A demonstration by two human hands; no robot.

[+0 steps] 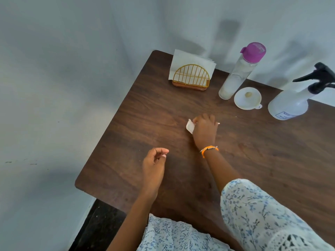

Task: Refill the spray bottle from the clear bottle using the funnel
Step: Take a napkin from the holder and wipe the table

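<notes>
A tall clear bottle (237, 73) with a purple cap stands at the back of the dark wooden table (145, 109). Right of it a white funnel (247, 98) lies mouth-up on the table. At the far right stands a white spray bottle (291, 102) with its black trigger head fitted on. My right hand (204, 130) is in the table's middle, well short of the bottles, gripping a small folded white tissue (190, 126) against the wood. My left hand (154, 165) hovers nearer to me with loosely curled fingers and holds nothing.
A gold wire napkin holder (190, 77) with white napkins stands at the back left of the table. Pale walls close in behind and to the left. The table's left edge drops to a dark floor (97, 227).
</notes>
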